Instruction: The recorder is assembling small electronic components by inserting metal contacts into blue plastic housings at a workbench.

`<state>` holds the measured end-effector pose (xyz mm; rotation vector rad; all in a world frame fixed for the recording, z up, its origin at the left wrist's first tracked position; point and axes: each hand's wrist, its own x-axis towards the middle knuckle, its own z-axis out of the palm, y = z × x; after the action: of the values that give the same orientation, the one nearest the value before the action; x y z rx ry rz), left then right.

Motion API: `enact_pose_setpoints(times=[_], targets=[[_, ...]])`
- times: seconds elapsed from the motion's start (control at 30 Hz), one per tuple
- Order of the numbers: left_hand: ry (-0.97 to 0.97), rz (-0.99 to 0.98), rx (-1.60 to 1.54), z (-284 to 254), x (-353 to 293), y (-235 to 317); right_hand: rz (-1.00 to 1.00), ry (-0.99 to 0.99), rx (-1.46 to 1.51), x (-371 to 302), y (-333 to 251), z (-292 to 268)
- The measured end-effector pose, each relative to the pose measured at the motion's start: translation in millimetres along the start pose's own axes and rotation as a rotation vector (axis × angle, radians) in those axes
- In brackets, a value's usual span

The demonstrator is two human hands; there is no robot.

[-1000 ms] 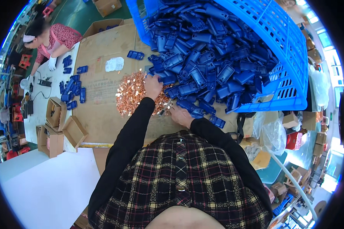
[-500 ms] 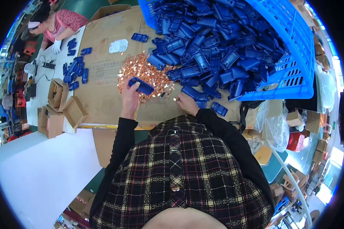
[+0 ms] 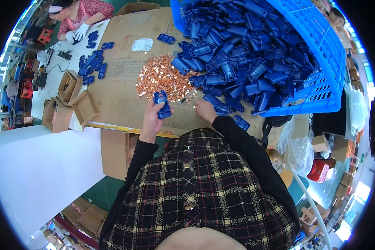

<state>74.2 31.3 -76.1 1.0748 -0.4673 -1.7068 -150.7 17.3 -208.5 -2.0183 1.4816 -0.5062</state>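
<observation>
My left hand [image 3: 152, 116] is closed around a blue plastic housing [image 3: 160, 98], held upright with its recessed inner side showing. A small shiny metal piece [image 3: 194, 107] sits at the fingertips of my right hand [image 3: 205, 111], which is pinched low over the cardboard. Just beyond both hands spreads a heap of small copper-coloured metal pieces [image 3: 159, 75]. To the right, a large pile of similar blue housings [image 3: 233, 52] spills out of a tipped blue plastic crate [image 3: 310, 107]. One loose blue housing [image 3: 241, 122] lies beside my right forearm.
Cardboard [image 3: 116, 93] covers the table. More blue housings [image 3: 91, 64] lie at the left, near small open cardboard boxes [image 3: 85, 107]. A white label [image 3: 142, 44] lies farther back. Across the far left, a co-worker's gloved hands [image 3: 81, 31] handle something dark. Plastic bags [image 3: 301, 152] hang at the right.
The housing in my left hand has turned from its outer face, lying sideways, to upright with the inner side showing. My right hand stays pinched near the heap. The view has shifted slightly.
</observation>
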Motion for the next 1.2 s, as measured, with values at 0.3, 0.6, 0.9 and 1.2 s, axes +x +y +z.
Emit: enact_pose_setpoints(times=[0.3,0.6,0.9,1.2], targets=[[-0.043,0.013,0.035,10,-12,8,0.004,-0.003,0.135,9,-9,-5],[-0.119,0.085,0.225,39,-24,12,0.076,-0.025,0.093,21,-44,-40],[-0.260,0.151,0.499,82,-25,22,-0.445,0.499,0.131,7,-150,-159],[-0.307,0.192,0.596,100,-22,24,-0.070,0.432,0.353,0,-145,-160]])
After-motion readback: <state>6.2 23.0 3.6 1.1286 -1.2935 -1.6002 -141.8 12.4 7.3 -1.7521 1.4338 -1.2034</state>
